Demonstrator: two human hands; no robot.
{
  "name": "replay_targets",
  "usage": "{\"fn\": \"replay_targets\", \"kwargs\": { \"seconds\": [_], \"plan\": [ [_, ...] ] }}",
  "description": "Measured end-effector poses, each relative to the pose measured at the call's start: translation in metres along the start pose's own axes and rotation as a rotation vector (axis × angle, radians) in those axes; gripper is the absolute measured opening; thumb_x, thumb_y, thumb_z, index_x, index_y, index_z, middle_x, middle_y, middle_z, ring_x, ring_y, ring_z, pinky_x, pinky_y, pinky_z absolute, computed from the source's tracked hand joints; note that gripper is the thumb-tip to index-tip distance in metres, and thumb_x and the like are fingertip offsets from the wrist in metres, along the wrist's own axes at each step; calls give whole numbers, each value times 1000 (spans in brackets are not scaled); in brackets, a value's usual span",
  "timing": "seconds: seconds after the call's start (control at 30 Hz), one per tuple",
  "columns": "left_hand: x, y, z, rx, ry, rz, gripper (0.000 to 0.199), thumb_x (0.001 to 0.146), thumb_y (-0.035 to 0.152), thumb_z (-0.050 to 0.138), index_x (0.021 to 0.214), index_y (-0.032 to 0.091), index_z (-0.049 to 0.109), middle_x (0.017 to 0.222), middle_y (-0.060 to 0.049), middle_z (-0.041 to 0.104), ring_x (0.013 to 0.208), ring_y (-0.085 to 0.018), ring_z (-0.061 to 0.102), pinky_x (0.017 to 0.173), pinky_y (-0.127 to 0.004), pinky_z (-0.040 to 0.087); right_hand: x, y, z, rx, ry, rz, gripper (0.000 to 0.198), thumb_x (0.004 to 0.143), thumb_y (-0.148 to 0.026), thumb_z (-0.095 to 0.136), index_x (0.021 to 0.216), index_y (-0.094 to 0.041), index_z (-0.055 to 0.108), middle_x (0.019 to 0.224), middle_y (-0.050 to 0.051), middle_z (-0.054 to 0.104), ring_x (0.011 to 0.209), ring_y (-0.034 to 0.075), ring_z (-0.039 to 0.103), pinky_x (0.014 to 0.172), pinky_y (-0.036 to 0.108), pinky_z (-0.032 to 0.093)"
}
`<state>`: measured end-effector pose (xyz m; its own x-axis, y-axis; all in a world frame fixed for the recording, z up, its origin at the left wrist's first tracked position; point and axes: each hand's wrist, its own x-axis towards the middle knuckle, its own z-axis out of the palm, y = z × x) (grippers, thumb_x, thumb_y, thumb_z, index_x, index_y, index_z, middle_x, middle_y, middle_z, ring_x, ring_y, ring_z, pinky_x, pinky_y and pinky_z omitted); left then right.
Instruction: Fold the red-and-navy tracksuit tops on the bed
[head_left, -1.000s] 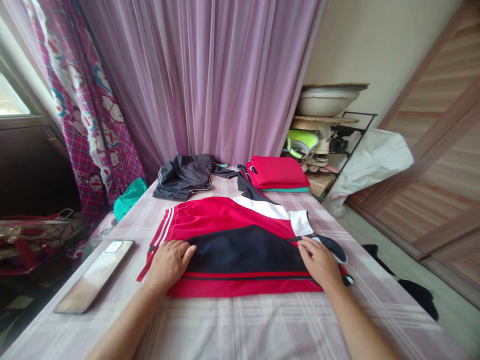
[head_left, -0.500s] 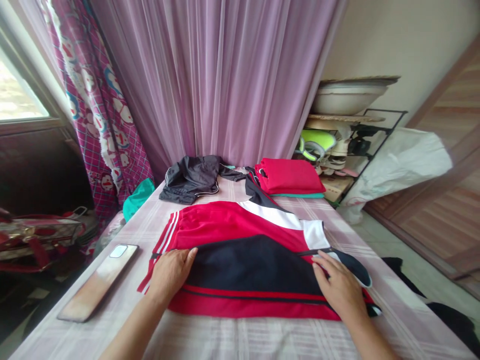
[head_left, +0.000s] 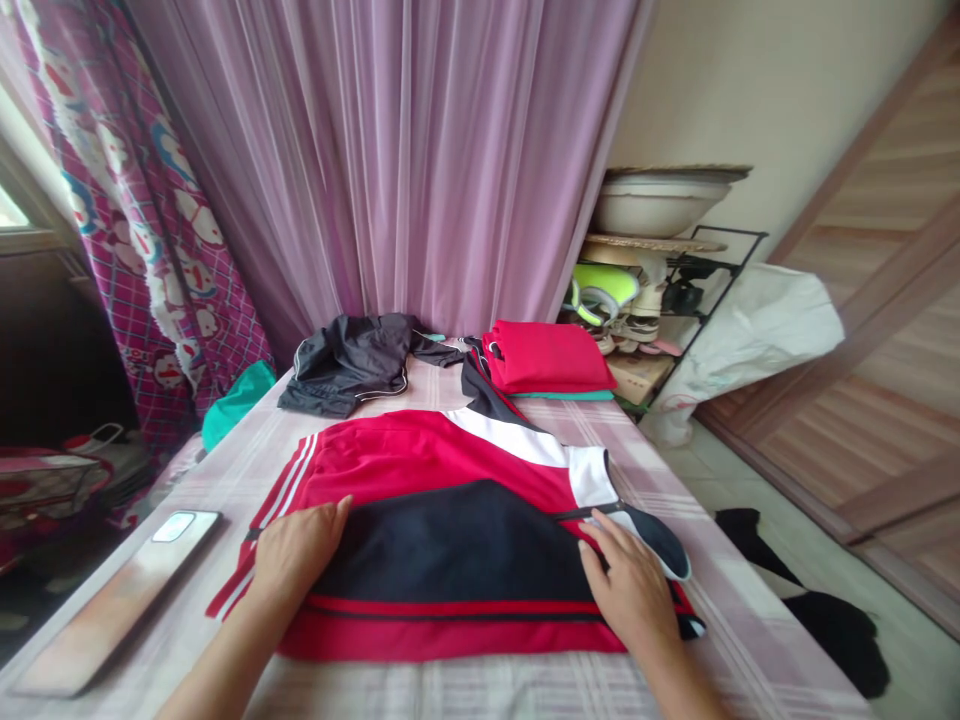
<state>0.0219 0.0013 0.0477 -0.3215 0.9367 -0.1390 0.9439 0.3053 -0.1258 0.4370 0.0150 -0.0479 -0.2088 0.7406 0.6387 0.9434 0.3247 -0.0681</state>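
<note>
A red, black and white zip jacket (head_left: 465, 540) lies on the bed in front of me, its near side folded over so a black panel faces up. My left hand (head_left: 300, 545) rests on its left end near the white-striped hem, thumb apart; the other fingers are partly hidden. Toward the collar end, my right hand (head_left: 630, 580) lies on the cloth beside the zip with fingers spread. A black sleeve (head_left: 487, 385) stretches away at the far side of the jacket.
Behind the jacket are a crumpled dark garment (head_left: 352, 365) and a folded red stack (head_left: 551, 357). A phone (head_left: 120, 605) lies at the left edge. A rack (head_left: 720, 285) with shoes and a basin stands right. Black cloth (head_left: 832, 630) is on the floor.
The view has turned slightly right, so everything appears shifted left. Both hands remain at about the same places on the jacket.
</note>
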Motion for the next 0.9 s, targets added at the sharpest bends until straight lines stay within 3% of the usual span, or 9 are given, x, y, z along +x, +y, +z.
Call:
{"fn": "replay_targets", "kwargs": {
  "seconds": [0.17, 0.37, 0.5, 0.7, 0.9],
  "plan": [
    [-9, -3, 8, -26, 131, 74, 62, 99, 46, 19, 88, 18, 73, 85, -15, 76, 89, -34, 72, 76, -41, 50, 6, -4, -2, -64, -69, 31, 28, 92, -27, 44, 99, -18, 69, 112, 11, 72, 101, 25, 66, 88, 38, 49],
    [-14, -4, 17, -78, 243, 155, 65, 99, 45, 18, 88, 15, 75, 87, -18, 76, 89, -33, 72, 78, -41, 48, 33, -18, -17, -144, -299, 150, 22, 89, -24, 49, 93, -20, 70, 103, 8, 73, 92, 25, 67, 77, 36, 49],
    [-15, -1, 12, -94, 234, 148, 61, 99, 45, 22, 92, 16, 76, 88, -18, 76, 91, -32, 71, 80, -41, 49, 51, -40, -17, -58, -225, 150, 27, 89, -26, 49, 104, -19, 71, 116, 11, 70, 105, 26, 65, 87, 39, 49],
    [-13, 1, 8, -100, 191, 99, 56, 98, 46, 27, 91, 18, 76, 89, -15, 76, 91, -31, 71, 79, -40, 49, 60, -75, 14, 154, -221, 41, 30, 89, -25, 50, 110, -22, 70, 122, 9, 69, 113, 23, 62, 99, 38, 48],
    [-15, -3, 21, -112, 268, 196, 59, 99, 47, 23, 77, 20, 71, 81, -11, 76, 83, -27, 71, 79, -37, 46, 61, -61, 35, 402, -174, 59, 30, 91, -30, 46, 98, -21, 73, 106, 9, 74, 102, 24, 68, 94, 41, 53]
  ]
}}
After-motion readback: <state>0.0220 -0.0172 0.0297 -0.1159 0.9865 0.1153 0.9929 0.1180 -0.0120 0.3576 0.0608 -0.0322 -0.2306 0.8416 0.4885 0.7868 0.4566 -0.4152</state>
